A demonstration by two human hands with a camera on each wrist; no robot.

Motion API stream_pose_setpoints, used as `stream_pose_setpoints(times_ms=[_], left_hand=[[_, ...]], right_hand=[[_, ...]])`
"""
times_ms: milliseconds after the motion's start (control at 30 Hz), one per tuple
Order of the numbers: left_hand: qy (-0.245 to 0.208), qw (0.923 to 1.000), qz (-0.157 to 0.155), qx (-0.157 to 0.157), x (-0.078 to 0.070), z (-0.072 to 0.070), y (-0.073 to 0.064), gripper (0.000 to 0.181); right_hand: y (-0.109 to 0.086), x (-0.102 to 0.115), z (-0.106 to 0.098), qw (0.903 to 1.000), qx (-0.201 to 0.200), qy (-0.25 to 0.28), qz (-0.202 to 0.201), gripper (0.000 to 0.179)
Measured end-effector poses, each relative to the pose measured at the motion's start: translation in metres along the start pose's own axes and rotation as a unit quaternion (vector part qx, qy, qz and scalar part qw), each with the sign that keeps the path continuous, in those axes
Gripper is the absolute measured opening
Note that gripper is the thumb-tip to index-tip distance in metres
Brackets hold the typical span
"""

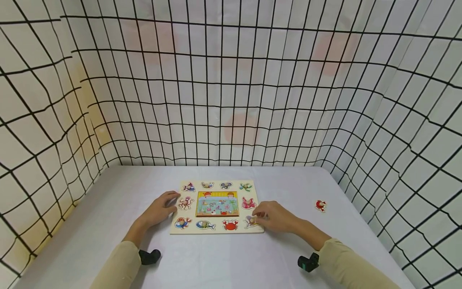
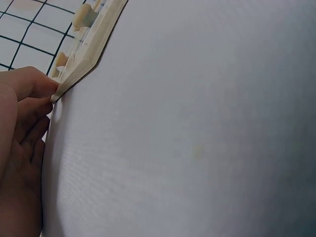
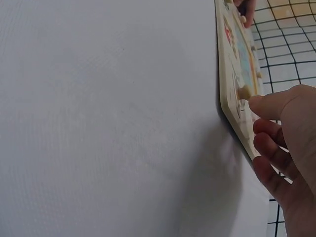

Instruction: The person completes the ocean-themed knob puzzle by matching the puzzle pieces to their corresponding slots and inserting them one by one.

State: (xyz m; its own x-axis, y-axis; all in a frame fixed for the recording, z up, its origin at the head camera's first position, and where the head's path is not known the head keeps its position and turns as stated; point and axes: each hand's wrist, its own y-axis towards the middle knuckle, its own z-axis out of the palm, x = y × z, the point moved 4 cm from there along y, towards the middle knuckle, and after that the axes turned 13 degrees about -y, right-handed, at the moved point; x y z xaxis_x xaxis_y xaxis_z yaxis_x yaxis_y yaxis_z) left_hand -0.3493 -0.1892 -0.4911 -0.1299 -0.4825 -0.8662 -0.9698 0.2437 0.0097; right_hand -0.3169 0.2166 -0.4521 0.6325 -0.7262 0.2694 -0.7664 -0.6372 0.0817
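Observation:
A wooden peg puzzle board (image 1: 216, 187) lies flat on the table, with sea-animal pieces around a printed aquarium picture (image 1: 217, 204). My right hand (image 1: 276, 216) pinches the knob of a lower-right puzzle piece (image 1: 248, 223), which overlaps its place on the board. In the right wrist view the thumb is right at that wooden knob (image 3: 244, 92), the other fingers loosely bent below. My left hand (image 1: 157, 208) rests its fingertips against the board's left edge; in the left wrist view they touch near the corner (image 2: 85, 66). A red crab picture (image 1: 230, 225) without a knob shows in the bottom row.
A loose red crab piece (image 1: 321, 206) lies on the white table (image 1: 285, 184), right of the board. Black netting (image 1: 220, 84) over white sheets encloses the back and both sides. A black wrist-worn device (image 1: 149, 257) hangs at the left wrist, another (image 1: 308, 262) at the right.

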Motion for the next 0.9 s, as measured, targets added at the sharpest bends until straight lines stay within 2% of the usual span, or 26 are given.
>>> stream_pose_setpoints(times_ms=[367, 633, 900], left_hand=[[0.001, 1.0, 0.006, 0.0, 0.0, 0.0, 0.001, 0.056], [0.002, 1.0, 0.005, 0.002, 0.001, 0.0, 0.0, 0.056], [0.002, 1.0, 0.004, 0.001, 0.001, 0.0, -0.001, 0.055]], right_hand=[[-0.006, -0.015, -0.012, 0.9994, -0.012, -0.019, 0.025, 0.019], [-0.013, -0.032, -0.019, 0.9979, -0.051, -0.039, 0.002, 0.018], [-0.02, -0.053, -0.025, 0.996, -0.069, -0.051, 0.024, 0.016]])
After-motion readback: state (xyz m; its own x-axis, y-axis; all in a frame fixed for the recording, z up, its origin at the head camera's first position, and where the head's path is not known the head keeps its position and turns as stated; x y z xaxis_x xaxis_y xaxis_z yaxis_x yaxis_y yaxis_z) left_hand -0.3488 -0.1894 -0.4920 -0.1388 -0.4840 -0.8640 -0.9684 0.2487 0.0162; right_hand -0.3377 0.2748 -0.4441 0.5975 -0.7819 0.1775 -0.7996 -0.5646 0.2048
